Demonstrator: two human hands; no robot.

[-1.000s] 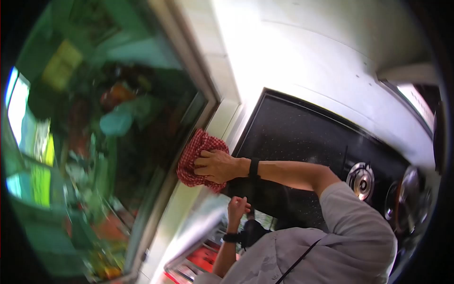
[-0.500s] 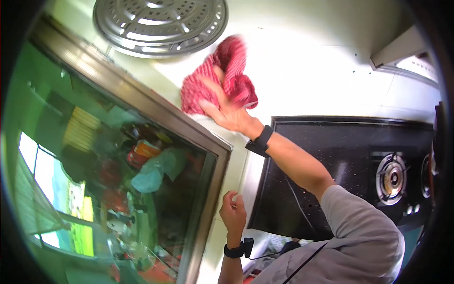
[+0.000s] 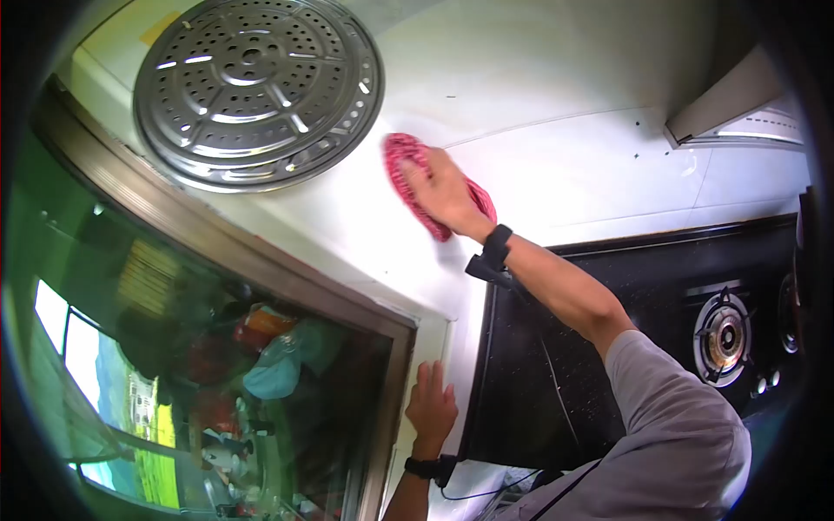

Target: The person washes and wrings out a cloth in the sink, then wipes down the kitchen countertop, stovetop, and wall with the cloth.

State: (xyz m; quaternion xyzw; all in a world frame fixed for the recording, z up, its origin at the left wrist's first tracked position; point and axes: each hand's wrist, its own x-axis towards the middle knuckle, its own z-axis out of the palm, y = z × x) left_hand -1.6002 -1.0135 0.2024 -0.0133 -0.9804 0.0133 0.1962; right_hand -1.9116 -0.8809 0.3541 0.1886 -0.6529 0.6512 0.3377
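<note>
My right hand (image 3: pixel 445 193) is closed over a red-and-white patterned cloth (image 3: pixel 407 156), pressing it against the white tiled surface (image 3: pixel 539 165). The cloth is bunched under the palm and shows on both sides of the hand. Lower down, my left hand (image 3: pixel 432 408) has its fingers stretched out, near the corner of the metal window frame (image 3: pixel 382 317), and nothing shows in it. Whether its fingertips touch the pale edge there, I cannot tell. Both wrists wear black bands.
Up and left of the cloth is a round perforated metal steamer plate (image 3: pixel 252 95). A black gas cooktop (image 3: pixel 599 347) with a burner (image 3: pixel 724 337) lies to the right. Green-tinted window glass (image 3: pixel 174 347) with reflections fills the left. A pale angled panel (image 3: pixel 725 100) juts in at upper right.
My right hand has moved the cloth slightly down and right, away from the window frame, and flattened it. My left hand's curled fingers have straightened. The view has shifted, showing more of the steamer plate.
</note>
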